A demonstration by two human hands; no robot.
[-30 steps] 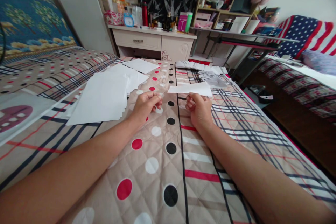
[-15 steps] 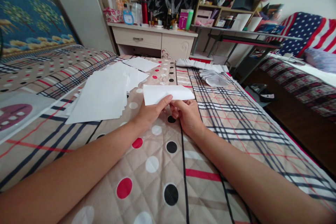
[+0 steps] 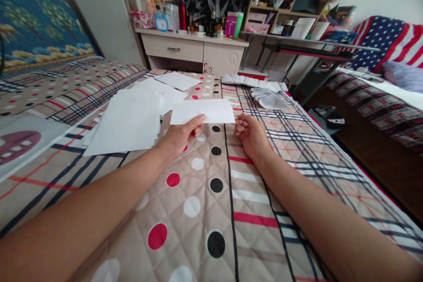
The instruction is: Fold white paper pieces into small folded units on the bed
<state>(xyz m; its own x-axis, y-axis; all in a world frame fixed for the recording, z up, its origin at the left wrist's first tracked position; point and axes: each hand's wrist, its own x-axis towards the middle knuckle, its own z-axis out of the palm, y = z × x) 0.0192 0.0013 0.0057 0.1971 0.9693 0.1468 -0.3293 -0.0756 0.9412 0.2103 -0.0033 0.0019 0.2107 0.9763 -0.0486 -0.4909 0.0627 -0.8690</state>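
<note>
A folded white sheet of paper point(image 3: 205, 108) is held out above the bedspread, its long side running left to right. My left hand point(image 3: 181, 134) grips its lower edge, thumb on top and fingers curled underneath. At the sheet's lower right corner is my right hand point(image 3: 249, 132), fingers curled in with nothing visible inside them; whether the fingertips touch the corner is unclear. Left of my hands lies a spread stack of white paper sheets point(image 3: 124, 123). Beyond the held sheet on the right are a bundle of folded papers point(image 3: 269, 97) and a long row of folded white papers point(image 3: 253, 80).
The quilted bedspread point(image 3: 198, 246) has dots and plaid stripes. A clear plastic packet point(image 3: 29, 141) with a purple print lies at the left. Behind the bed stand a white dresser point(image 3: 172, 48) with bottles and a metal-legged desk point(image 3: 307, 44).
My right hand has moved right, to the sheet's end, away from my left hand. My left hand has shifted slightly left with the sheet, which now looks flatter.
</note>
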